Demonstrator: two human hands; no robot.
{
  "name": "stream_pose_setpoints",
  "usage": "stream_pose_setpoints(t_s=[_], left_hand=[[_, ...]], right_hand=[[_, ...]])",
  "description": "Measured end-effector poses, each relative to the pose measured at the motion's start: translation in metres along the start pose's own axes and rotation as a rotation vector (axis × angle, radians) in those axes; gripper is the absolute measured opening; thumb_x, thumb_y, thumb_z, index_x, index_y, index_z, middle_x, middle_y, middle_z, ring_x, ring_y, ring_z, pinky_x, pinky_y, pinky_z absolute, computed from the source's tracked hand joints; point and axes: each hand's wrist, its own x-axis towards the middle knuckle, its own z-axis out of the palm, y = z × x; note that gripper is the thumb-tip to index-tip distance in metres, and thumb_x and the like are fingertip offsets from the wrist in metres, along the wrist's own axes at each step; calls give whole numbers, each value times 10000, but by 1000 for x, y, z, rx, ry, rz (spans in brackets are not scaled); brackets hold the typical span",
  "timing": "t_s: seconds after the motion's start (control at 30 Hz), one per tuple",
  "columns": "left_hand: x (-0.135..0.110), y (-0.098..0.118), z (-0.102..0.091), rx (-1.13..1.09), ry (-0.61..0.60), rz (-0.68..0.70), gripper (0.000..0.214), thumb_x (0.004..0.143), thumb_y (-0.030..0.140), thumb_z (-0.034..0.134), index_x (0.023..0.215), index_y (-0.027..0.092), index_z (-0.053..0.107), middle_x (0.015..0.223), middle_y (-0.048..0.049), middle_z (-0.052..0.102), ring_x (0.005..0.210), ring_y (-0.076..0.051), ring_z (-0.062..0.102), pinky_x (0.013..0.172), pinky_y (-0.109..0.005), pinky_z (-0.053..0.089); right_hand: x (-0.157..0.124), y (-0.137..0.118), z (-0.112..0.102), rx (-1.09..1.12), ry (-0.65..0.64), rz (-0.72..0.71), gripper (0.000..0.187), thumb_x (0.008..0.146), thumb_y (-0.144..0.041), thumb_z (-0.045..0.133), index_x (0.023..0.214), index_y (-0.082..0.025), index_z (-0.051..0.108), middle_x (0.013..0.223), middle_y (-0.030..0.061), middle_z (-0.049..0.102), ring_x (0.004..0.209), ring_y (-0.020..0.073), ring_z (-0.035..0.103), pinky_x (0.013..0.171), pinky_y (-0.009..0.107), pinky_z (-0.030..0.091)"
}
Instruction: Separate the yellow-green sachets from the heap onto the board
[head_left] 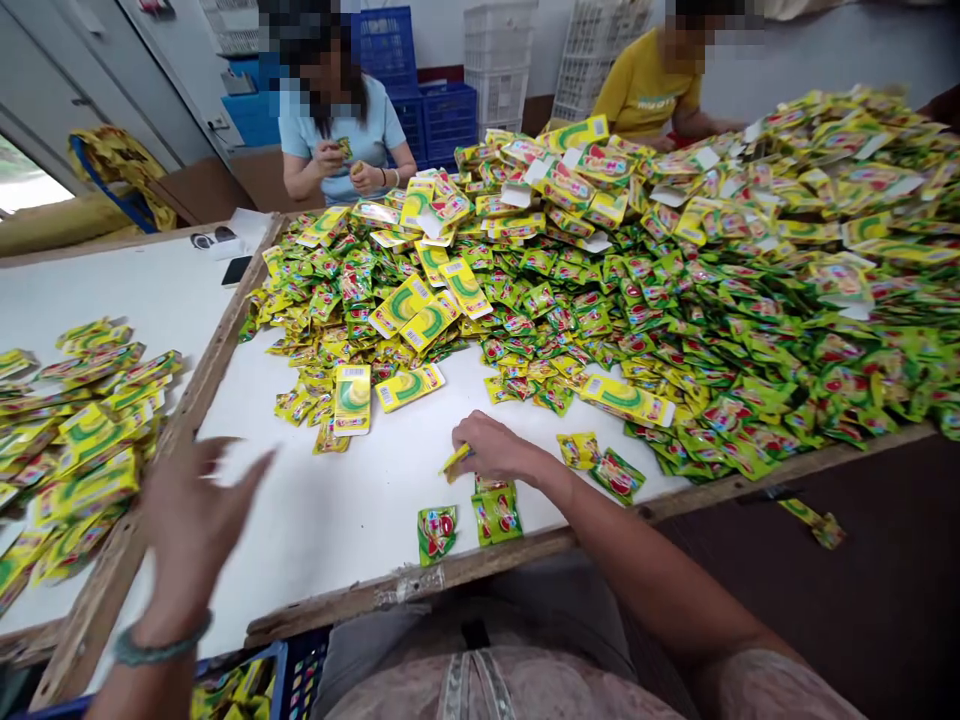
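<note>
My left hand (196, 490), smeared by motion, is over the wooden divider at the left, beside the filled yellow boxes (97, 480). Its thumb and fingers are apart with nothing between them. Low over the white tabletop (375, 500), my right hand (491, 448) is closed on a small yellow packet (456, 460). Green candy packets (497, 516) with red fruit prints lie just below that hand, and another green packet (436, 534) lies to their left. Right of my wrist are a yellow packet (577, 450) and a green packet (617, 476).
A large heap of green packets (675, 320) and flat yellow boxes (411, 305) covers the table's far and right parts. Wooden rails (225, 330) edge the tabletop. A blue basket (279, 670) with packets stands below. Two people (341, 130) work across the table.
</note>
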Motion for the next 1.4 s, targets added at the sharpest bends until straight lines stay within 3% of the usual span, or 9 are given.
stream_pose_setpoints(t_s=[0.13,0.23,0.3,0.47,0.63,0.8,0.9,1.13,1.4], left_hand=[[-63,52,57,-81,-570,451,430,612,527,661,871,188,618,899,-83,605,834,-244,549,718,-323,413],[-87,67,82,-78,-738,617,327,558,395,737,771,187,601,900,-76,588,864,-240,525,719,-310,384],[-90,67,88,-108,-782,602,248,589,340,716,703,190,556,819,-42,587,774,-200,522,644,-281,358],[-61,73,102,-545,-789,275,303,618,348,703,738,203,466,560,63,512,521,-116,463,485,-229,275],[-27,96,126,-1060,-746,-43,440,519,324,794,747,183,445,534,76,537,453,-76,469,469,-198,308],[-22,114,137,-1190,-681,-113,464,500,322,817,689,188,414,404,127,397,390,-71,459,433,-190,315],[-28,120,139,-1293,-690,-196,444,533,294,796,801,182,460,484,101,509,478,-109,578,537,-228,448],[-39,126,136,-1495,-743,-214,433,630,225,723,983,177,478,745,6,661,670,-146,662,682,-267,523],[-34,127,130,-1513,-624,-225,464,572,231,786,905,183,467,771,-3,656,635,-116,607,581,-236,509]], right_hand=[[28,8,-4,172,33,80,224,551,-325,771,686,-209,635,528,-74,508,495,87,404,488,197,252],[41,11,-8,238,62,96,196,533,-274,762,692,-215,663,500,-82,500,461,77,397,467,191,248],[45,11,-7,209,95,101,111,588,-277,723,639,-208,653,494,-71,496,465,78,390,473,197,247],[42,11,4,150,238,158,12,683,-217,606,688,-207,610,519,-62,495,490,94,388,496,204,253],[37,21,2,190,377,154,178,724,-205,531,870,-236,628,682,-32,600,544,115,452,555,220,324],[37,21,-7,608,482,167,346,766,-317,520,1090,-220,593,971,32,617,741,141,552,672,255,431],[41,13,0,814,494,194,326,726,-363,567,995,-182,590,868,26,601,679,134,550,630,256,449],[47,7,17,687,699,296,235,700,-383,593,678,-191,461,590,-38,471,548,109,453,516,222,379],[43,1,22,878,488,323,291,694,-448,634,738,-176,543,668,-7,565,632,128,525,578,238,420]])
